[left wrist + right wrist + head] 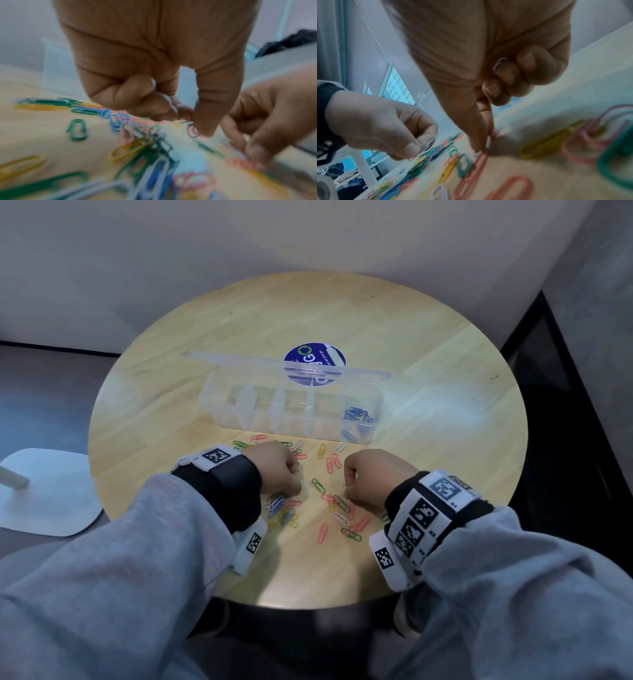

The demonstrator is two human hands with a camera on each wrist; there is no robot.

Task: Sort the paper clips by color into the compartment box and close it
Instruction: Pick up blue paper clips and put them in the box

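Colored paper clips [329, 501] lie scattered on the near part of the round wooden table [445, 371]: pink, green, yellow, blue and white. The clear compartment box [291, 409] stands behind them with its lid [274, 364] open; several blue clips [358, 414] fill its rightmost compartment. My left hand [299, 484] hovers over the pile with fingers curled, pinching a small white clip [426, 144] between thumb and forefinger. My right hand [483, 147] pinches a white clip [486, 149] at the table surface, and another pale clip [500, 65] is tucked under its curled fingers.
A blue round sticker [315, 361] shows on the table behind the box. A white stool seat [44, 491] stands low at the left. A dark cabinet [555, 392] borders the table on the right. Bare wood lies behind and beside the box.
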